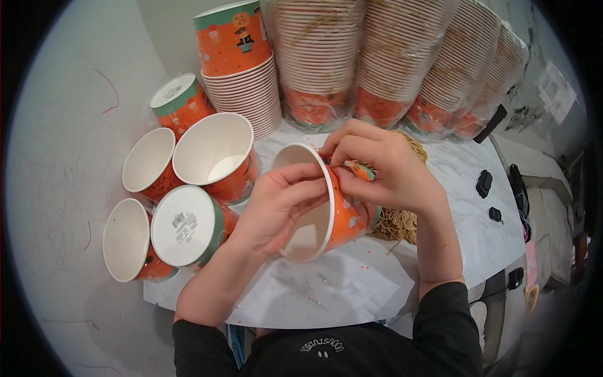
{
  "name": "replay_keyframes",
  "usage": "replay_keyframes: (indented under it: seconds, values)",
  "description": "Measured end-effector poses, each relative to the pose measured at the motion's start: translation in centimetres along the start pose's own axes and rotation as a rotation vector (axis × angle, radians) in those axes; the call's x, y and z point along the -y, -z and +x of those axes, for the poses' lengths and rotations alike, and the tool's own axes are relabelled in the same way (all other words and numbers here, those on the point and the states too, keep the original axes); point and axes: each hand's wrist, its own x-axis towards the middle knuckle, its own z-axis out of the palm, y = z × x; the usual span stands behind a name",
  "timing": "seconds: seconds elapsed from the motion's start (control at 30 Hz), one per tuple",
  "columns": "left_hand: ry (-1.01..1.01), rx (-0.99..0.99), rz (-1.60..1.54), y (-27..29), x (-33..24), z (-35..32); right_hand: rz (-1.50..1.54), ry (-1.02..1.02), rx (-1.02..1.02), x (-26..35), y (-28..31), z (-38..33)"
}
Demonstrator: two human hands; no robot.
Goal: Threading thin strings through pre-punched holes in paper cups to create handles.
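1. You have one orange-and-green paper cup (347,217), the held cup, tilted above the bench (314,292), its open mouth facing left.
2. Your left hand (276,204) reaches into its mouth, fingers drawn together against the inner wall; you cannot tell what they pinch.
3. Your right hand (392,160) bends its fingers at the outer wall by the rim, beside one small orange-and-green piece (360,170); whether they pinch it, you cannot tell.
4. Left of the held cup, five loose cups (213,147) crowd your side: three show mouths, two show bases.
5. Behind it stand one unwrapped stack (248,94) and four bagged stacks (317,56), blocking the far side.
6. Right of it, your forearm partly hides straw-coloured strands (399,226); farther right lie two small black cases (483,183).
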Motion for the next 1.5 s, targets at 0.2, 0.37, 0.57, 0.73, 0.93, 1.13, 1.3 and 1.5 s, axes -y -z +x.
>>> replay_keyframes:
  seconds: [0.2, 0.37, 0.57, 0.73, 0.93, 1.13, 1.3, 1.5]
  values:
    - [-0.029, -0.020, -0.037, 0.3, 0.4, 0.1, 0.019, 0.012, 0.004, -0.2, 0.1, 0.0]
    - [-0.077, -0.068, 0.125, 0.0, 0.3, 0.1, -0.112, -0.082, 0.078, 0.6, 1.0, -0.3]
    - [-0.927, -0.327, 1.318, -1.7, 0.2, -0.9, -0.163, -0.435, 0.103, 1.8, 2.9, -0.3]
    - [-1.140, -0.196, 1.518, -1.8, -0.5, -0.7, 0.593, -0.661, 0.045, 2.3, 3.0, -0.6]
    - [-1.017, -0.202, 1.693, -2.9, -2.2, -3.4, 0.620, -0.531, 0.068, 5.6, 1.3, -0.8]
    - [-0.539, -0.171, 1.065, -2.7, -2.4, -4.5, 0.545, -0.476, -0.024, 4.8, -1.4, -0.8]
    - [-0.403, -0.185, 0.897, -1.8, -1.9, -2.8, 0.353, -0.460, -0.078, 4.0, -1.1, -0.7]
    - [-0.170, -0.155, 0.411, -1.3, -0.5, -0.9, 0.412, -0.424, -0.155, 4.7, -1.2, 0.1]
